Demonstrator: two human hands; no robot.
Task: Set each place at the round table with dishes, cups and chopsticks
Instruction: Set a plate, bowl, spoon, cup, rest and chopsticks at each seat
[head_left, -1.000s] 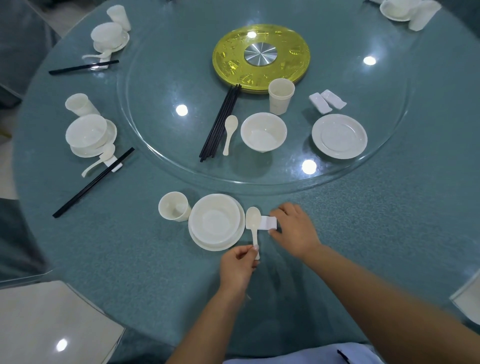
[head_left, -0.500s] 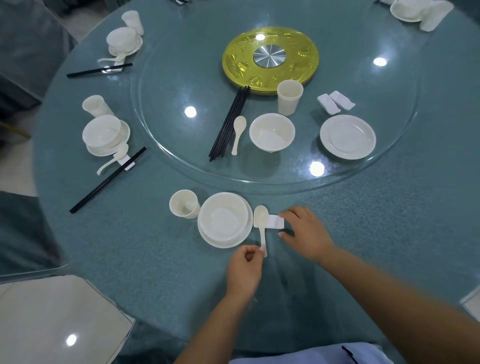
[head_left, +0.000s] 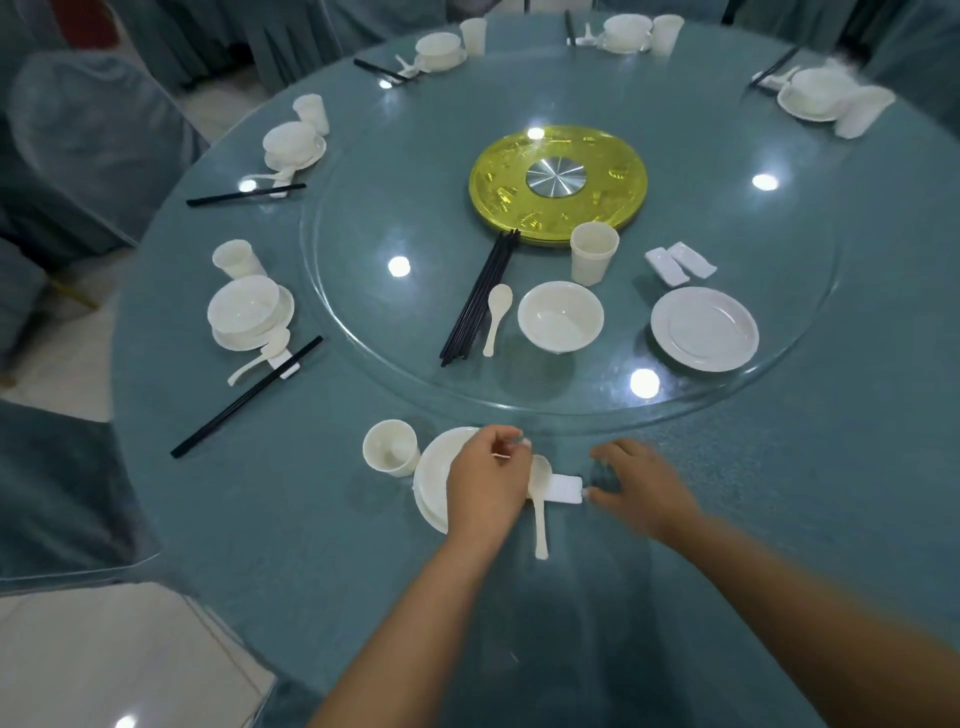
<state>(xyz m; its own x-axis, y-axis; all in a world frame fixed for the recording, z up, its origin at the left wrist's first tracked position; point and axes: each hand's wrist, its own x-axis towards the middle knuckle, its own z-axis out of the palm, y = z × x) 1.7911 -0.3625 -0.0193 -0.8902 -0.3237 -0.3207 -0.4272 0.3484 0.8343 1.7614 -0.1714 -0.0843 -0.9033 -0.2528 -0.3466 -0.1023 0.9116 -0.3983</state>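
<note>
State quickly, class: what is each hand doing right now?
Left hand: fingers loosely curled, holding nothing, over the plate.
Right hand: open, holding nothing, beside the chopstick rest.

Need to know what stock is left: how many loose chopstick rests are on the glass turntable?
2: both chopstick rests lie side by side on the turntable, between the cup and the plate. None seems hidden.

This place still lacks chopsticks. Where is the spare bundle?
The black chopstick bundle lies on the glass turntable, just left of the loose white spoon.
</note>
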